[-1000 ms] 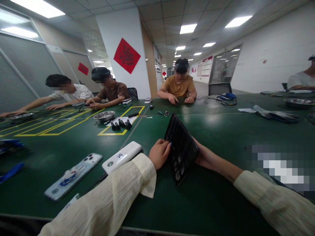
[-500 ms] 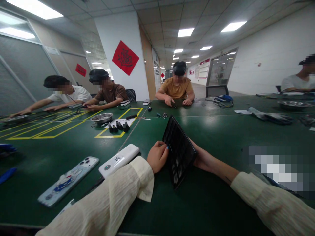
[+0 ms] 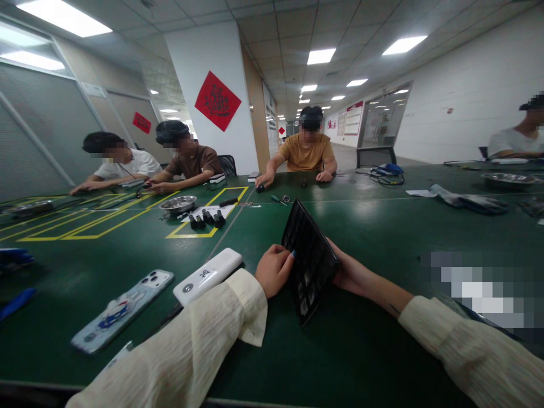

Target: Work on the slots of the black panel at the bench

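A thin black tablet-like panel (image 3: 312, 260) stands tilted above the table in front of me, its dark face marked with a grid of cells and a few pale patches low down. My right hand (image 3: 346, 266) grips it from behind at the right edge, most of its fingers hidden by the panel. Curled against the left side of that face is my left hand (image 3: 274, 271), fingers closed and a small blue spot at one fingertip. Whether anything small is pinched there I cannot make out.
On the left of the green table (image 3: 238, 374) lie a white device (image 3: 208, 275) and a patterned phone (image 3: 123, 311). Beyond are a metal bowl (image 3: 178, 204) and several black cylindrical parts (image 3: 207, 218). A grey glove-like cloth (image 3: 463, 199) lies right. Co-workers sit around the table.
My hands and the panel stay almost still. The person opposite has reached out to a small dark object at the left. At far left, another person has drawn an arm back from a bowl.
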The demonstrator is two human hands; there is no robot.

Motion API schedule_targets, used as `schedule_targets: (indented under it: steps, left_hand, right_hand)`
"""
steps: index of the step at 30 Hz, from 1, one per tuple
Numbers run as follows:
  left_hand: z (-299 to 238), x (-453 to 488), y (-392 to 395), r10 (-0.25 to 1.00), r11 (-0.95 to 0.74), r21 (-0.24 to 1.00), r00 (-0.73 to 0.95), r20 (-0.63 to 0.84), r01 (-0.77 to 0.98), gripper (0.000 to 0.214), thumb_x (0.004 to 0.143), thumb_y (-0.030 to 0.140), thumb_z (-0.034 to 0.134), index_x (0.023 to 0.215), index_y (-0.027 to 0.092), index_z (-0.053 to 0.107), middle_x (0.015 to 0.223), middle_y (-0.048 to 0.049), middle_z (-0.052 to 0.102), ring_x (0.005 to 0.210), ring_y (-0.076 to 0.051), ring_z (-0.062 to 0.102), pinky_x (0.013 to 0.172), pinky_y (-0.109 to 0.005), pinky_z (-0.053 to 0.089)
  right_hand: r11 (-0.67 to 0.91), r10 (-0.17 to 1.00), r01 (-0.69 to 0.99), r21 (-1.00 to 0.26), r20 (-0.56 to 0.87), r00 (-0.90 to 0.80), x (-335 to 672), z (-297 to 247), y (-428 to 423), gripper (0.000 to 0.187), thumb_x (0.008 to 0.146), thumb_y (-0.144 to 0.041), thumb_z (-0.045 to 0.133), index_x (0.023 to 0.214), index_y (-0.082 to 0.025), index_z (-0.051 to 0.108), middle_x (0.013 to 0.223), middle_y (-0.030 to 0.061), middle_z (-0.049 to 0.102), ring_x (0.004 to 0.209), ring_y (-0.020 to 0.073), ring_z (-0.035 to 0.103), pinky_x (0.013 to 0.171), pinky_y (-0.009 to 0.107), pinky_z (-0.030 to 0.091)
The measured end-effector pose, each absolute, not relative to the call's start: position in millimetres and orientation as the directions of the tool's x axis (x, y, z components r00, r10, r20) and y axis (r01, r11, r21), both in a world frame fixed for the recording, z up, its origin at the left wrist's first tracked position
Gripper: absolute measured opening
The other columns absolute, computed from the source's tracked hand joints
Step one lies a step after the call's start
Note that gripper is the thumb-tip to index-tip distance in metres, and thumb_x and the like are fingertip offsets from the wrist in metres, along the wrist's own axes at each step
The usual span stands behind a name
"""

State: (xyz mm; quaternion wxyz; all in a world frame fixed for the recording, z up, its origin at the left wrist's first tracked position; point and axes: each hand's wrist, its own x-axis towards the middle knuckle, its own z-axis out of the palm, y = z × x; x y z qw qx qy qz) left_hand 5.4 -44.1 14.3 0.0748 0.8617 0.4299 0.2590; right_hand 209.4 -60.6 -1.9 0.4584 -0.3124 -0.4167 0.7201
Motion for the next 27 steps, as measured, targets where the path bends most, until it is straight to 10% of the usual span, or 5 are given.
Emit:
schedule_targets:
  steps: [27]
  left_hand:
    - [11.8,4.6,-42.8,0.774,-0.626,0.337,0.507,0.381,0.703,0.047,0.090,0.034,0.020,0.070,0.016,0.058,0.078,-0.0075,0.058,0.087,-0.019,0.050,0.081,-0.032,0.042]
  right_hand:
    - [-0.273,0.913,-0.462,-0.844,-0.077,-0.400,210.2,-2.5,-60.5,0.055,0.079,-0.026,0.052,0.128,-0.037,0.030,0.082,-0.0016,0.059,0.061,0.0133,0.057,0.058,0.029,0.050]
